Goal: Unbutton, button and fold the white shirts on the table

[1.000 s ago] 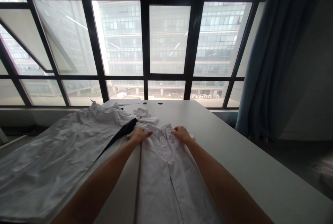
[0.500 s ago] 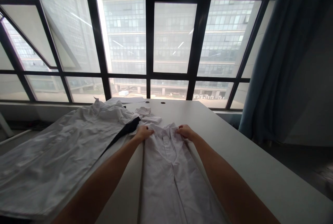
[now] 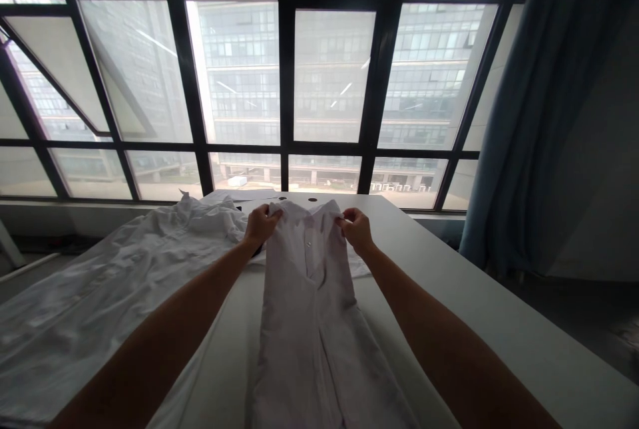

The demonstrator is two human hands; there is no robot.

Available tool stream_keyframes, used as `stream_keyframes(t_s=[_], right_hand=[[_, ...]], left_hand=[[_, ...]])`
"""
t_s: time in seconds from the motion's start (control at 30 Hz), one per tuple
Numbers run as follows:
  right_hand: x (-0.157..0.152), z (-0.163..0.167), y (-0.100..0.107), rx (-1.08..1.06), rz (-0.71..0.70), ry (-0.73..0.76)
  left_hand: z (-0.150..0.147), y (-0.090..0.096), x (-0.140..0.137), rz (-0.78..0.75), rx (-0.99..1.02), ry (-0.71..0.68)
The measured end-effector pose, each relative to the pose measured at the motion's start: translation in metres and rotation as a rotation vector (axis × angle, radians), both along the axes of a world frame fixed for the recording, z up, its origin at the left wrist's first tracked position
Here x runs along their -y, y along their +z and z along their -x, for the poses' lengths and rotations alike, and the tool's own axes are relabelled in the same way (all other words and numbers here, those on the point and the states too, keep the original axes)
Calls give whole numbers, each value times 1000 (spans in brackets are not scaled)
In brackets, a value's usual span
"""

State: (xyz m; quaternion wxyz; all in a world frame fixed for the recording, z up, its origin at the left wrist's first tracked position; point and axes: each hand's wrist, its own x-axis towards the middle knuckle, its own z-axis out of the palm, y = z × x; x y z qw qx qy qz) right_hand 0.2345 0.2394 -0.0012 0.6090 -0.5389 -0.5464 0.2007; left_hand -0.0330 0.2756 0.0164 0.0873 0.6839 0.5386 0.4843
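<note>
A long white button-front garment (image 3: 289,322) hangs between my two hands, its far end lifted off the table and its near end running down toward me. My left hand (image 3: 262,224) pinches its upper left corner. The upper right corner is gripped between the thumb and fingers of my right hand (image 3: 355,225). Small buttons show on a strip in the middle, below a V-shaped opening. Farther down, a dark slit runs along the cloth. Whether it is a coat or a shirt, I cannot tell.
Another white garment (image 3: 130,283) lies spread and wrinkled over the left side of the white table (image 3: 449,302). White cloth also shows behind my right hand. Black-framed windows (image 3: 284,83) rise behind the table, and a blue curtain (image 3: 509,149) hangs at the right.
Both hands have risen, lifting the far end of the garment off the table. They have moved slightly apart, and the cloth now hangs straighter. The dark strip on the left is mostly covered.
</note>
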Motion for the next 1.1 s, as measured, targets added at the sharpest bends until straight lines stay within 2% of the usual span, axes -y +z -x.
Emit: stream_keyframes(t_s=[0.13,0.2,0.27,0.37,0.47,0.57,0.73,0.87,0.97,1.1], right_hand=[[-16,21,21,62,83,68],[-10,30,22,127,143,101],[9,34,13,212,179,169],[55,34,-15,435,206,299],[108,31,-43,698,217,305],[153,34,-59,932,254,311],[210,54,-69,1076,368,405],[250,73,-76,1082,366,373],[273,83,-79,1075,376,344],[282,77,-74,1006,339,409]], left_hand=[[-4,25,-35,136,-70,180],[-6,23,-41,226,-93,226],[-5,7,-30,254,-131,184],[-2,-34,13,228,-274,-1],[2,-73,76,168,-535,-230],[2,-93,140,161,-696,-386],[5,-99,223,268,-815,-517],[14,-100,271,271,-840,-573],[21,-99,294,256,-840,-648],[32,-87,301,327,-819,-791]])
